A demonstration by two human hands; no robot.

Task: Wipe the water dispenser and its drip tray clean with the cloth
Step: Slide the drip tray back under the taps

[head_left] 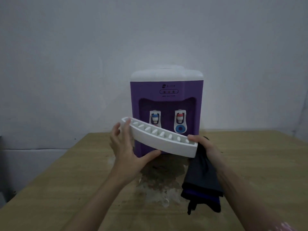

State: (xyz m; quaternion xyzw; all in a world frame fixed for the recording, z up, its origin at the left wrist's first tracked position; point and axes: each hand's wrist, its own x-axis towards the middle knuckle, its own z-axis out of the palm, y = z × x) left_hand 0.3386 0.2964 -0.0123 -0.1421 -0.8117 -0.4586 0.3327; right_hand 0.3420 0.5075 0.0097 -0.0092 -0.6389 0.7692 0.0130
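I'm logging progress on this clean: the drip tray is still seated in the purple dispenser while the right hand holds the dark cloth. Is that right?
Not quite. The head view shows the drip tray out of the purple dispenser, held tilted in front of it by the left hand and the right hand. The right hand does hold the dark cloth.

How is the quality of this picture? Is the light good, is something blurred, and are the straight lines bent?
Head view: the light is dim and bluish, with no glare; the print under the indicator lights on the water dispenser is too soft to read; the drip tray, left hand and right hand look slightly smeared; the cloth is nearly featureless dark; the wide lens curves the table edges.
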